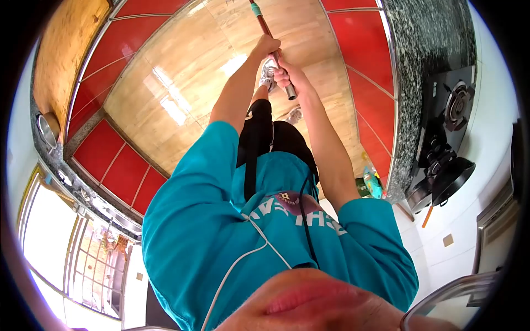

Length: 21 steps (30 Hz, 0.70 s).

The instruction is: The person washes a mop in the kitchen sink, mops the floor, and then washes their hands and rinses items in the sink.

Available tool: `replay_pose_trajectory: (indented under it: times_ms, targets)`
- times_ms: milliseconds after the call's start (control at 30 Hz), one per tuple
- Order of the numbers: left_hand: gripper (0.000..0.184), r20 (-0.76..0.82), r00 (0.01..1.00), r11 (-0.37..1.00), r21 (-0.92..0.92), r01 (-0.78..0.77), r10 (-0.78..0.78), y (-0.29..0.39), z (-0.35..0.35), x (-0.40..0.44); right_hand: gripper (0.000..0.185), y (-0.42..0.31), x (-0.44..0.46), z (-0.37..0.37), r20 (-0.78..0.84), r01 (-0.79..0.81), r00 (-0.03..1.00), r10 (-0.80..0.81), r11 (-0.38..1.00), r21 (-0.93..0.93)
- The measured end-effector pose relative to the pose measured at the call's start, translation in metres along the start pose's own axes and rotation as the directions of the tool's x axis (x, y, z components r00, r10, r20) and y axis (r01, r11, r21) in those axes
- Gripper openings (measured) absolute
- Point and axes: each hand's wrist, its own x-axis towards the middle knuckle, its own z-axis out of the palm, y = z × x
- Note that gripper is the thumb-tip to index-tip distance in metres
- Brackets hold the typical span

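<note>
Both hands (289,73) around pole (263,23), seemingly wooden floor (193,66)

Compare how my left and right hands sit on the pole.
The left hand grips the pole farther from the torso, where the red-brown stretch runs out beyond it; the right hand grips nearer the torso, close to the grey end that pokes out past it. The left shows mostly its back, the right its curled fingers. Both are bare and closed around the same pole.

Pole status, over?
Left hand and right hand both gripping pole. Near end just past right hand; far end out of view. Shoe close beside pole in view; contact unclear.
</note>
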Motion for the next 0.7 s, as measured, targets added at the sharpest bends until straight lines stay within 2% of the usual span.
replay_pose_trajectory:
  times_ms: [67, 100, 133, 167, 200, 267, 300, 333, 367, 400, 467, 533, 567, 633, 700]
  targets:
    - [0.018, -0.025, 0.999, 0.97, 0.241, -0.014, 0.02, 0.002, 0.021, -0.035, 0.015, 0.015, -0.018, -0.02, 0.015, 0.03, 0.999, -0.03, 1.0, -0.002]
    - [0.019, 0.049, 0.999, 0.978, 0.21, -0.019, 0.009, -0.035, 0.031, -0.008, 0.015, 0.023, -0.026, -0.037, 0.003, 0.017, 1.0, -0.017, 1.0, -0.015]
    - [0.019, -0.004, 0.997, 0.984, 0.16, 0.072, -0.073, -0.03, 0.048, -0.031, 0.021, 0.028, -0.041, -0.043, -0.013, 0.004, 1.0, -0.004, 1.0, -0.028]
    - [0.02, -0.012, 0.996, 0.991, 0.101, 0.086, -0.085, -0.038, 0.067, -0.046, 0.025, 0.033, -0.061, -0.052, 0.012, 0.028, 1.0, -0.028, 0.998, -0.055]
    - [0.021, 0.105, 0.989, 0.989, 0.119, 0.092, -0.105, -0.048, 0.08, -0.059, 0.025, 0.042, -0.082, -0.063, 0.013, 0.04, 0.999, -0.039, 0.998, -0.047]
    - [0.026, 0.025, 0.992, 0.92, 0.372, -0.125, 0.124, -0.106, 0.123, -0.058, 0.027, 0.065, -0.124, -0.095, -0.059, -0.011, 0.998, 0.014, 0.998, 0.056]
    - [0.03, -0.055, 0.998, 0.939, 0.342, 0.031, -0.013, -0.108, 0.143, -0.086, 0.027, 0.074, -0.141, -0.111, -0.053, 0.0, 0.999, 0.003, 0.999, 0.054]
    - [0.034, -0.011, 0.999, 0.89, 0.456, -0.031, 0.04, -0.126, 0.16, -0.091, 0.026, 0.083, -0.158, -0.127, -0.063, -0.027, 0.997, 0.034, 0.993, 0.112]
    - [0.03, -0.066, 0.998, 0.958, 0.287, 0.025, -0.006, -0.151, 0.184, -0.095, 0.026, 0.093, -0.177, -0.141, -0.074, -0.056, 0.995, 0.07, 0.983, 0.174]
    - [0.025, -0.015, 0.999, 0.969, 0.241, 0.052, -0.05, -0.151, 0.202, -0.119, 0.026, 0.1, -0.197, -0.153, -0.077, -0.062, 0.994, 0.076, 0.983, 0.175]
    - [0.018, 0.162, 0.955, 0.969, 0.034, 0.246, -0.248, -0.147, 0.238, -0.163, 0.022, 0.107, -0.235, -0.172, -0.103, -0.082, 0.99, 0.099, 0.983, 0.162]
    - [0.012, 0.15, 0.974, 0.984, 0.08, 0.157, -0.168, -0.179, 0.275, -0.172, 0.02, 0.113, -0.273, -0.191, -0.11, -0.075, 0.99, 0.093, 0.985, 0.158]
    - [0.012, 0.111, 0.991, 0.984, 0.171, 0.05, -0.07, -0.22, 0.299, -0.158, 0.02, 0.116, -0.29, -0.203, -0.137, -0.099, 0.983, 0.126, 0.978, 0.183]
    - [0.012, 0.175, 0.955, 0.964, -0.076, 0.255, -0.239, -0.205, 0.331, -0.204, 0.02, 0.124, -0.325, -0.224, -0.166, -0.123, 0.973, 0.158, 0.971, 0.206]
    - [0.012, 0.172, 0.954, 0.961, -0.089, 0.263, -0.246, -0.207, 0.355, -0.227, 0.018, 0.125, -0.35, -0.234, -0.217, -0.134, 0.96, 0.178, 0.97, 0.203]
